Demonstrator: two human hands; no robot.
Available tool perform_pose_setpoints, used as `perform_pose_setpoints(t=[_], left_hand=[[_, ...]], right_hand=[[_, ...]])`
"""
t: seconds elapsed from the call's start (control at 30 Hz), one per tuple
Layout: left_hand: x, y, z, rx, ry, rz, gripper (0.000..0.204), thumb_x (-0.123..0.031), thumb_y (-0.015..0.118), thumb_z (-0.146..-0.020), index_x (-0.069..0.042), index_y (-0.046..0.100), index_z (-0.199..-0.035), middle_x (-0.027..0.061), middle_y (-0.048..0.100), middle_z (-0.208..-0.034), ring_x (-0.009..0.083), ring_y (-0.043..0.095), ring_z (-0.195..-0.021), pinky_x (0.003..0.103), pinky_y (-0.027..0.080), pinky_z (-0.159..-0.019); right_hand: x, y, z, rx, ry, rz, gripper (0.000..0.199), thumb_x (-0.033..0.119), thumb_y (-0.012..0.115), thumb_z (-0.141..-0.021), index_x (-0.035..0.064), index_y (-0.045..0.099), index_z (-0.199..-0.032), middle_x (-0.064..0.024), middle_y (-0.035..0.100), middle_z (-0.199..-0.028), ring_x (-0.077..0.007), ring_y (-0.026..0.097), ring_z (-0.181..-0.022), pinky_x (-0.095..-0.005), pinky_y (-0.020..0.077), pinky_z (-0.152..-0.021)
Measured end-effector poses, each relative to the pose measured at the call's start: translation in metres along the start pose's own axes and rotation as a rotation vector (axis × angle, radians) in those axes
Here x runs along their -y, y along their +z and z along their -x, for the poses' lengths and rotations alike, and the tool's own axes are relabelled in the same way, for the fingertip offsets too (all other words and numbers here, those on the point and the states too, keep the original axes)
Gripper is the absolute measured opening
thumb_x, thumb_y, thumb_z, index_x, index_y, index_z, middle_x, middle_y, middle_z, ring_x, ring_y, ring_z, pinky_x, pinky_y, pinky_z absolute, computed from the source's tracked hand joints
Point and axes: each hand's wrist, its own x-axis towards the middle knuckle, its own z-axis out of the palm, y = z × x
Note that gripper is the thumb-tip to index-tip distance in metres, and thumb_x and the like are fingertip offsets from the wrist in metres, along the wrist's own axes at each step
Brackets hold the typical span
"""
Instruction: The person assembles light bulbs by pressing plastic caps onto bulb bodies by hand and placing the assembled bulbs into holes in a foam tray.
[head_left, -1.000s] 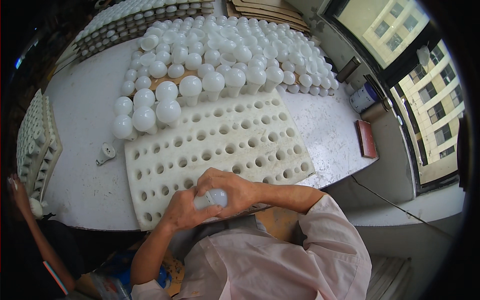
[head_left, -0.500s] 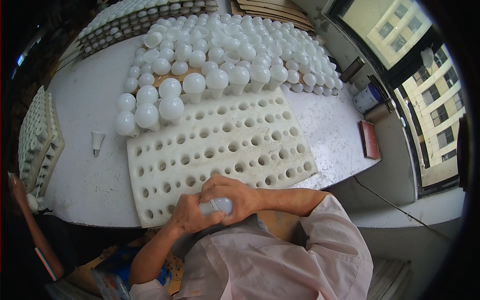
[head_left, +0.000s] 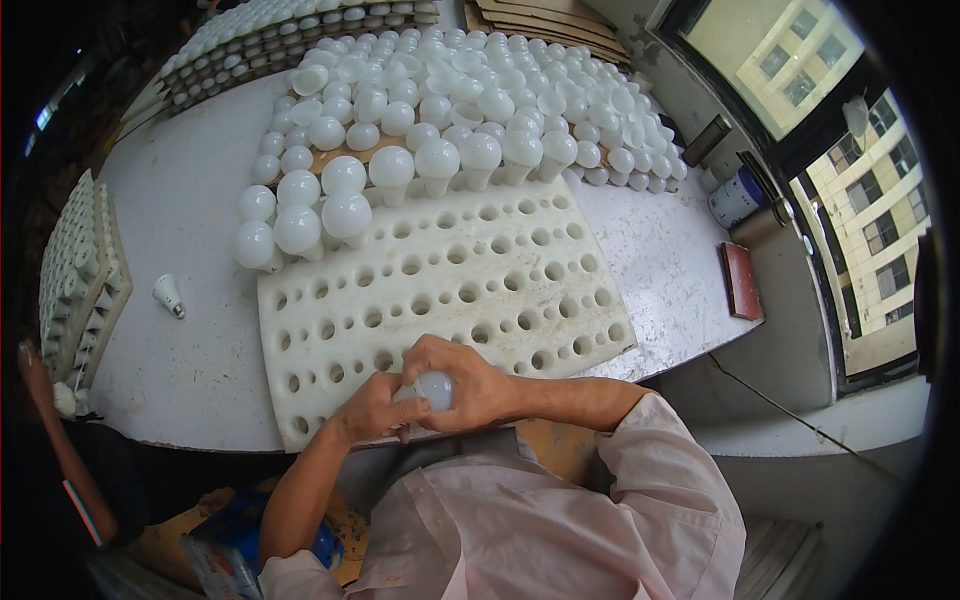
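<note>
Both my hands close round a light bulb [head_left: 434,388] just above the near edge of a white foam tray [head_left: 440,285]. My left hand [head_left: 372,408] grips it from the left, thumb across its front. From the right, my right hand [head_left: 462,382] wraps the white dome; the bulb's lower part is hidden by my fingers. Rows of round holes cover the tray. Finished-looking bulbs with white domes [head_left: 297,229] stand upright in its far left corner and along its far edge. A single bulb body without a dome [head_left: 169,296] lies on the table to the left.
Beyond the tray, many white domes [head_left: 440,75] crowd the table on brown board. A stacked tray of bulb bodies [head_left: 80,270] leans at the left, near another person's arm [head_left: 70,450]. A red box [head_left: 739,281] and a blue-white tub [head_left: 735,197] sit by the window.
My hands have shifted slightly up, and the bulb between them has turned so its dome faces up. The loose bulb body on the left has rolled left and now points another way.
</note>
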Motion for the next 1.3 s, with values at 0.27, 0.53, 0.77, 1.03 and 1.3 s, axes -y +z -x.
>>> perform_pose_setpoints(t=[0.27,0.53,0.77,1.03,1.3], left_hand=[[0.03,-0.009,-0.014,0.245,-0.001,0.899,0.07,-0.061,0.037,-0.095,0.003,0.048,-0.122,0.0235,0.066,-0.081,0.023,0.065,-0.05,0.021,0.039,-0.027],[0.022,-0.002,-0.024,0.024,0.086,0.676,0.066,-0.057,0.033,-0.098,0.003,0.047,-0.122,0.0195,0.064,-0.077,0.0231,0.065,-0.052,0.023,0.04,-0.028],[0.008,-0.022,-0.026,0.125,0.014,0.78,0.065,-0.055,0.032,-0.097,0.004,0.05,-0.119,0.0194,0.065,-0.077,0.0216,0.063,-0.046,0.022,0.041,-0.029],[0.002,-0.015,-0.027,0.194,-0.002,0.865,0.069,-0.056,0.024,-0.098,0.004,0.049,-0.122,0.0233,0.066,-0.078,0.0254,0.067,-0.051,0.023,0.045,-0.028],[0.016,-0.02,-0.031,0.204,0.063,0.929,0.066,-0.052,0.019,-0.101,0.005,0.047,-0.123,0.0228,0.067,-0.085,0.026,0.069,-0.059,0.025,0.049,-0.034]], right_hand=[[0.006,-0.013,-0.009,0.119,0.109,-0.182,0.082,0.002,0.079,-0.067,0.0063,0.037,-0.137,-0.0136,0.039,-0.134,-0.0254,0.041,-0.127,-0.0377,0.0355,-0.105],[0.012,-0.017,-0.015,0.06,0.474,-0.143,0.087,0.011,0.081,-0.072,0.0058,0.029,-0.141,-0.0162,0.044,-0.133,-0.0245,0.043,-0.126,-0.0374,0.0388,-0.104],[0.013,-0.031,-0.019,0.116,0.427,-0.202,0.095,0.012,0.08,-0.073,0.0073,0.022,-0.148,-0.0182,0.041,-0.138,-0.0272,0.043,-0.128,-0.0377,0.0381,-0.105],[0.009,-0.038,-0.023,0.157,0.187,0.18,0.094,0.021,0.08,-0.073,0.0086,0.024,-0.147,-0.0227,0.057,-0.121,-0.0308,0.066,-0.094,-0.0382,0.0549,-0.078],[0.011,-0.034,-0.036,0.083,0.326,0.196,0.086,0.032,0.083,-0.069,0.0022,0.037,-0.135,-0.0246,0.059,-0.114,-0.0343,0.064,-0.099,-0.0399,0.0519,-0.084]])
